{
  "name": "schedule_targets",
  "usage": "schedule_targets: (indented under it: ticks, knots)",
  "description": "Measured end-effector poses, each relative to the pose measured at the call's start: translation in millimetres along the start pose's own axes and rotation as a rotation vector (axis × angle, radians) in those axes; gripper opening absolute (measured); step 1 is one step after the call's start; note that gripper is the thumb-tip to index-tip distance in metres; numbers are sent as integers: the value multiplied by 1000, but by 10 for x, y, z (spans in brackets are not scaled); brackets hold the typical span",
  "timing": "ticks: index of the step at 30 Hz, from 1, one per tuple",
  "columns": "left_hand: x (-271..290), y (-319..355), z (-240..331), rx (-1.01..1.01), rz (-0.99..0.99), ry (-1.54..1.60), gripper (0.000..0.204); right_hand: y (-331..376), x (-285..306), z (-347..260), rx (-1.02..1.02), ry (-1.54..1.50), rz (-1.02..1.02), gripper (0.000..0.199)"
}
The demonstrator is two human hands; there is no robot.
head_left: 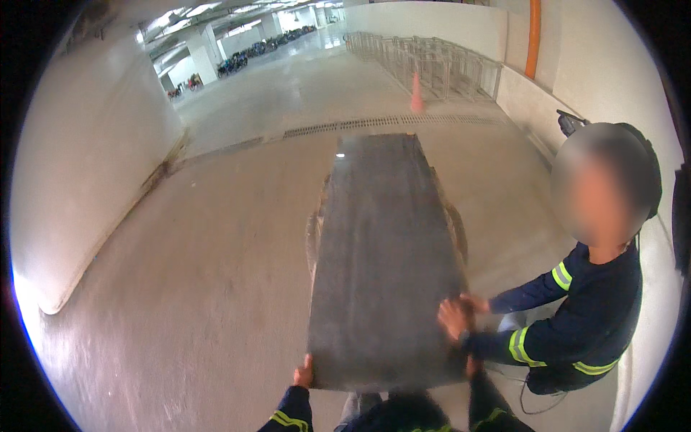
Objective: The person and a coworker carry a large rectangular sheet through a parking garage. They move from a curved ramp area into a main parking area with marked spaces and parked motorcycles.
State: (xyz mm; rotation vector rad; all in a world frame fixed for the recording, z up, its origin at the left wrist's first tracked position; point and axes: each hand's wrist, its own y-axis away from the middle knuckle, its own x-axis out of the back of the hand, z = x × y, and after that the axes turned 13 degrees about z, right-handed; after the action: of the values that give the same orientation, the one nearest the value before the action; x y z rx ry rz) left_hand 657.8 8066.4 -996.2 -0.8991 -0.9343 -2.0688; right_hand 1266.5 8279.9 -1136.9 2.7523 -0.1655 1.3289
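A long dark grey slab [385, 252] lies lengthwise in front of me on a low cart whose wheels [456, 227] show at its sides. My left hand [304, 374] grips the slab's near left corner. My right hand [471, 366] is mostly hidden at the near right corner and seems to hold the edge. A co-worker in a dark jacket with yellow reflective stripes [576, 324] crouches at the right, with both hands [455, 317] pressed on the slab's right edge.
Bare concrete floor spreads around the cart. A white wall [86, 158] curves along the left. A drain grate [389, 122] crosses the floor ahead, with an orange cone [417, 93] and metal racks [439, 65] beyond. A cable [529, 403] lies near the co-worker.
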Motion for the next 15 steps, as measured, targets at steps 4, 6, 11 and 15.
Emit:
schedule_targets:
  ticks: [4, 6, 11, 15]
  knots:
    - [-146, -138, -349, -661, 137, -537, 65, 123, -207, 343, 56, 33, 26, 53]
    - [-136, -153, -502, -563, 94, -309, 61, 173, -289, 471, 59, 82, 69, 52]
    - [240, 12, -512, -234, 27, -179, 58, 195, -204, 245, 13, 171, -123, 57]
    - [561, 93, -464, -244, -30, -123, 85, 316, -71, -134, -169, 85, -55, 63]
